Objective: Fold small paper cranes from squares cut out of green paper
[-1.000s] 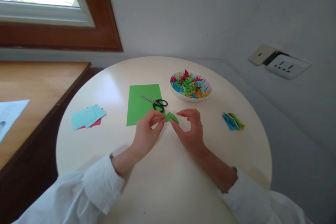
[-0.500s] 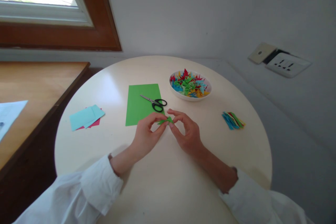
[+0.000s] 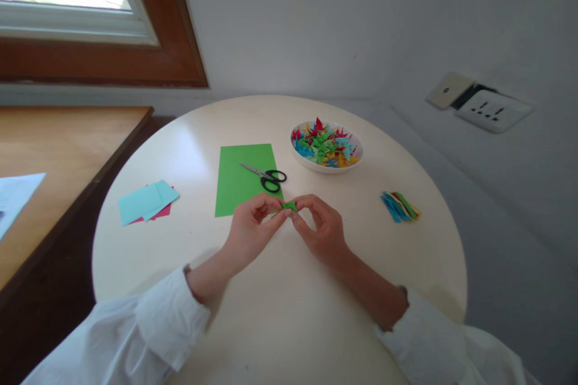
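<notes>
A small folded green paper (image 3: 289, 206) is pinched between my two hands above the table. My left hand (image 3: 253, 225) grips its left side between thumb and fingers. On the right side, the thumb and index finger of my right hand (image 3: 321, 230) close on it. My fingertips hide part of the folds. Just beyond my hands, scissors with black handles (image 3: 270, 178) lie shut on a flat green sheet (image 3: 235, 183).
A white bowl (image 3: 311, 165) of colourful folded paper cranes stands at the back of the round white table (image 3: 289, 325). Light-blue and red paper pieces (image 3: 144, 203) lie at the left, a pile of coloured paper strips (image 3: 400, 207) at the right. Walls border the table.
My right index finger has come down from a raised position onto the green paper. The paper has turned slightly in my fingers. Both hands stay in nearly the same place.
</notes>
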The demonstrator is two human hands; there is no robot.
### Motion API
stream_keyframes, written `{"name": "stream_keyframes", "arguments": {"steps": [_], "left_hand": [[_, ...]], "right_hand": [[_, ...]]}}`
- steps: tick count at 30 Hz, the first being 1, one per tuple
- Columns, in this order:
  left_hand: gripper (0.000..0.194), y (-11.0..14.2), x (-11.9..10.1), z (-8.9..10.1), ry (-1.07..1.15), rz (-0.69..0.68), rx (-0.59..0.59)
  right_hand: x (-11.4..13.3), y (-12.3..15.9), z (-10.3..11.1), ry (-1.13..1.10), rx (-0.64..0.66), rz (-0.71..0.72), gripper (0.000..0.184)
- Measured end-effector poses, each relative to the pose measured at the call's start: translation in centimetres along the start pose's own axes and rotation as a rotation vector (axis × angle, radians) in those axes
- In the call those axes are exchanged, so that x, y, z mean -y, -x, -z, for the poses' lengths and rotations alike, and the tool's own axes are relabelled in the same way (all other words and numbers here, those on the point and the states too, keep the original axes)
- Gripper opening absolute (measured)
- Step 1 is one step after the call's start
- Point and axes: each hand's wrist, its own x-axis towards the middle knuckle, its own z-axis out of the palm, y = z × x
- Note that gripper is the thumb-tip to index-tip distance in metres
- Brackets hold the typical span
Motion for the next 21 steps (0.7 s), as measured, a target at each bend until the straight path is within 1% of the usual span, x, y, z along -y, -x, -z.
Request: {"name": "stream_keyframes", "arguments": {"steps": [4,8,14,21], "left_hand": [[0.012,-0.04,-0.04,-0.01,-0.010,0.031,-0.003],[0.011,-0.13,-0.05,-0.01,-0.009,0.046,-0.037],[0.018,-0.25,0.07,0.04,0.056,0.079,-0.055],[0.025,-0.30,0.03,0.00,0.127,0.139,-0.039]], "right_hand": [[0.13,-0.03,-0.01,0.025,-0.012,0.008,0.004],[0.01,-0.07,-0.12,0.012,-0.026,-0.016,0.002],[-0.07,0.00,-0.14,0.007,-0.039,-0.090,0.007],[0.60,-0.10,-0.12,-0.017,-0.058,-0.137,0.007]]}}
